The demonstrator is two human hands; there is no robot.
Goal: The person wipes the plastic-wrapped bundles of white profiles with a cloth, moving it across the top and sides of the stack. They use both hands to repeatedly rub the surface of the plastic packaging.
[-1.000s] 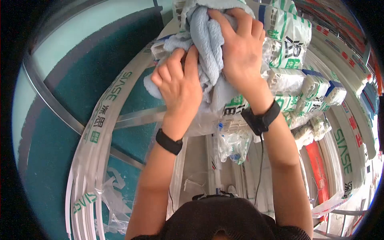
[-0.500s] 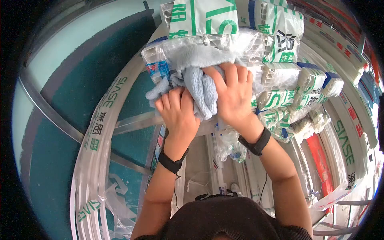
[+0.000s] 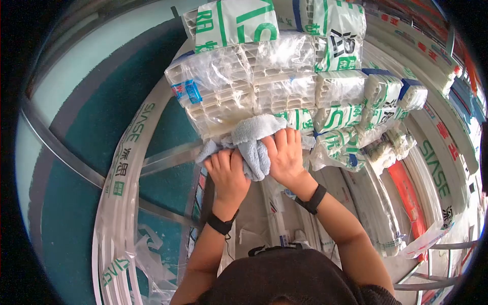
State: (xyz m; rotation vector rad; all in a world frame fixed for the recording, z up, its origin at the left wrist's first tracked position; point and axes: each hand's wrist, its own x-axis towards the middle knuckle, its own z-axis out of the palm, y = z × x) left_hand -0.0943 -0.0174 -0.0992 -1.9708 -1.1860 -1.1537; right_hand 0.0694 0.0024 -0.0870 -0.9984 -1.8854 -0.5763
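Note:
A grey-blue cloth [image 3: 253, 155] is bunched up between my two hands, just below the plastic-wrapped white profiles [image 3: 218, 76]. My left hand [image 3: 227, 175] grips its left side with bent fingers. On the other side my right hand [image 3: 287, 158] presses and holds the cloth, fingers bent over it. The upper fold of the cloth lies against the lower edge of the wrapped bundle. Whether the cloth wraps under my fingers is hidden. Each wrist carries a black band.
More wrapped bundles [image 3: 340, 117] with green lettering are stacked to the right. Long wrapped profiles [image 3: 119, 168] curve along the left beside a metal frame bar [image 3: 66, 147]. A red strip [image 3: 406, 198] lies among long profiles on the right.
Both hands have drawn the cloth down toward me, from the profile ends to the bundle's lower edge. More of the bundle's face now shows.

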